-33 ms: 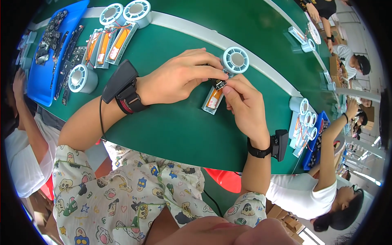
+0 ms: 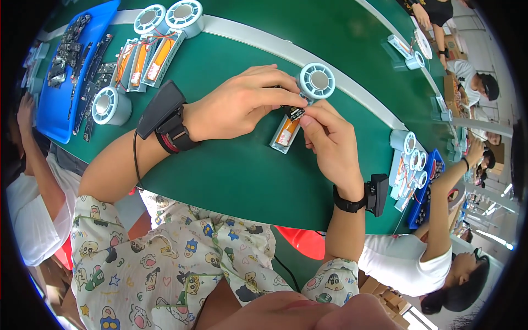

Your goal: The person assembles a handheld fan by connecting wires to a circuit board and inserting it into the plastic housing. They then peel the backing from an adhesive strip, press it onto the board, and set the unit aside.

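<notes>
Over the middle of the green table, my left hand and my right hand meet at a small black circuit board. My left fingers close on the board from above. The right thumb and index finger pinch at its right edge. Beneath them lies a light-blue handheld fan, its open handle showing an orange battery. The handle's upper part is hidden by my fingers. Past my fingertips shows its round fan head with a grey centre.
At the left, a blue tray holds black boards, with board strips beside it. Several open fans and a loose fan head stand near. More fans and another blue tray are at right. Co-workers sit on both sides.
The handle's lower end has shifted very slightly left. Both my hands keep nearly the same place and grip.
</notes>
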`<control>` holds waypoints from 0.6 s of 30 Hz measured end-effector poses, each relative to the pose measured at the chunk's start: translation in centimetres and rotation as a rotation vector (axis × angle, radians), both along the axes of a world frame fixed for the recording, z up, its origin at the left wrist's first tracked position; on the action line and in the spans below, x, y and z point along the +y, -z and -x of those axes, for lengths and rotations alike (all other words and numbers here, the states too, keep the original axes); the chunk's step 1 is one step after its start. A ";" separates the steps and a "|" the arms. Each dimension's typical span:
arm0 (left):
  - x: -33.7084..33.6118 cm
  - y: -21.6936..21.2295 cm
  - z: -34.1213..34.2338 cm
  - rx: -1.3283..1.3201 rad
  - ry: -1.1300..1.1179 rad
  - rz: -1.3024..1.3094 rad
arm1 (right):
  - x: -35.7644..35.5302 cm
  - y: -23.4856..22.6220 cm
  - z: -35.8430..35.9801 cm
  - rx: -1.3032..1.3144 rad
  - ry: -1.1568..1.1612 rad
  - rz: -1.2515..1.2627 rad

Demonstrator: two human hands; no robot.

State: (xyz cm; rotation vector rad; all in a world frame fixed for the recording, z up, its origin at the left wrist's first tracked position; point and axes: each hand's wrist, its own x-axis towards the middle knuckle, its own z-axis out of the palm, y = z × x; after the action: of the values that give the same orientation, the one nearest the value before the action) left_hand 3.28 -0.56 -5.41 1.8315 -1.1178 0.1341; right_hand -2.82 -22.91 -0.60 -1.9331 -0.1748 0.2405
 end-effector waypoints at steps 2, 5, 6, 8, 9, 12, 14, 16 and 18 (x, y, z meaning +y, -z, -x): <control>0.0 0.0 0.0 0.001 0.003 -0.002 | 0.0 -0.1 0.0 0.060 -0.003 -0.027; -0.2 0.2 -0.1 -0.021 -0.007 0.038 | 0.0 0.0 -0.2 0.074 0.001 -0.077; -0.4 0.3 -0.2 -0.033 -0.009 0.062 | -0.1 0.0 -0.2 0.080 0.007 -0.098; -0.4 -0.2 -0.2 -0.085 -0.020 0.042 | -0.3 0.2 -0.1 0.097 0.016 -0.123; -0.3 -0.4 -0.1 -0.133 -0.034 0.019 | -0.4 0.3 0.0 0.119 0.023 -0.151; 0.2 -0.6 0.2 -0.180 -0.054 -0.022 | -0.2 0.5 0.3 0.121 0.049 -0.143; 0.6 -0.8 0.4 -0.156 -0.061 -0.076 | 0.3 0.4 0.4 0.106 0.090 -0.088; 0.5 -0.6 0.3 -0.178 -0.061 -0.062 | 0.0 1.1 0.1 -0.026 0.076 -0.019; 0.5 -0.5 0.2 -0.184 -0.068 -0.060 | -0.1 1.5 -0.1 -0.250 0.037 0.098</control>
State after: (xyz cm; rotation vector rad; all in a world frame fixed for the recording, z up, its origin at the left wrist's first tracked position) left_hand 3.05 -0.10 -4.92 1.9423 -1.1967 0.3173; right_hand -2.71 -23.05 -2.07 -2.0588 -0.2965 -0.0195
